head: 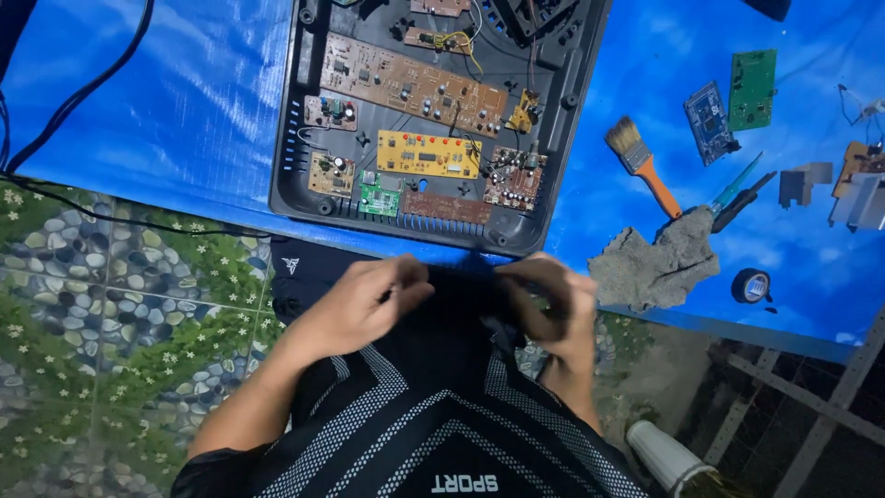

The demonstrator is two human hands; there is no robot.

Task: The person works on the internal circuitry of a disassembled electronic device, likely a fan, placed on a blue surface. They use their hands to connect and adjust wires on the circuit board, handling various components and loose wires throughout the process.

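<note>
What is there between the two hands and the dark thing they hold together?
Nothing visible. The left hand and the right hand both grip a small dark object directly, just below the open black casing with circuit boards. What the object is cannot be told.

Even bright light from above, strong saturated blue on the sheet (184,101), soft pale glare there, hands (369,304) slightly blurred, dim lower right corner, mild bending at edges
</note>
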